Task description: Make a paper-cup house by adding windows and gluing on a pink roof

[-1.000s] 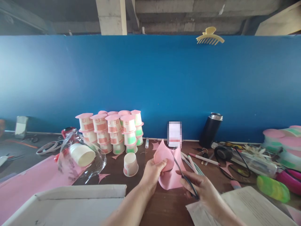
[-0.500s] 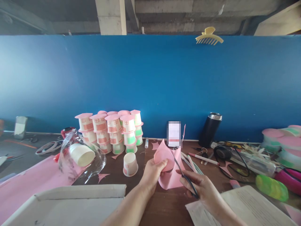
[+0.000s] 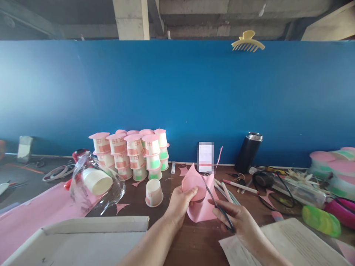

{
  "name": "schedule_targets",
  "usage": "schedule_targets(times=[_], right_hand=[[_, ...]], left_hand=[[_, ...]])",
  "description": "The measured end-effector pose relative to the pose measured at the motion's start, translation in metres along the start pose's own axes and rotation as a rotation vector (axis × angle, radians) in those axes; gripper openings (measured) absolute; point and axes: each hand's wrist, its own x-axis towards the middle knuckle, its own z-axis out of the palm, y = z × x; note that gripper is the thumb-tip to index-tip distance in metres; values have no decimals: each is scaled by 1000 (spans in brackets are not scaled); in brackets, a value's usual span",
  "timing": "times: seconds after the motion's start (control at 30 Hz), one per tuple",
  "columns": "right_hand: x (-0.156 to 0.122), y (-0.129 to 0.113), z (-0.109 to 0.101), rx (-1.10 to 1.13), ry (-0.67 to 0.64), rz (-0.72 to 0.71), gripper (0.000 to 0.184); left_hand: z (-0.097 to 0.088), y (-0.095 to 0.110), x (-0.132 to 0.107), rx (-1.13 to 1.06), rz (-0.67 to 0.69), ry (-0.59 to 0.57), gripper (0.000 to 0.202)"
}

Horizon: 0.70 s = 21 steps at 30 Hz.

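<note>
My left hand (image 3: 180,205) pinches a sheet of pink paper (image 3: 203,210), its thumb pressed on a rounded, partly cut portion near the top. In my right hand (image 3: 235,220) is a pair of dark-handled scissors (image 3: 219,206), fingers wrapped round the handles. The blades meet the right edge of the rounded part; how far apart they are is hard to make out. A single paper cup (image 3: 154,194) with red drawing stands upside down left of my left hand. Stacked cups with pink discs (image 3: 134,151) rise behind it.
A clear plastic bag (image 3: 80,181) with white cups lies left, over pink paper (image 3: 44,218). A white box lid (image 3: 94,236) is in front. Right are a black flask (image 3: 248,153), markers (image 3: 238,186), cables, a green bottle (image 3: 320,221) and papers (image 3: 299,240). A phone-like screen (image 3: 205,157) leans behind.
Hands, paper and scissors keep almost the same place. The thin pink strip beside the screen has shifted slightly right. The whole view has moved very slightly.
</note>
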Motion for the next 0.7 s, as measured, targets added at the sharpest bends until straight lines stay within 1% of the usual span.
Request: schedule_targets(times=[0.1,0.23,0.53,0.7], right_hand=[[1,2,0,11,-54,28,63],[2,5,0,21,-79,36,68],[1,5,-2,1,-95,26,75],[2,7,-2,21,-73,33,73]], left_hand=[[0,-1,1,2,1,2,36],[-1,0,1,5,-1,2,35],[-1,0,1,-5,-6,2,36],[1,3,0,-20,-8,7,38]])
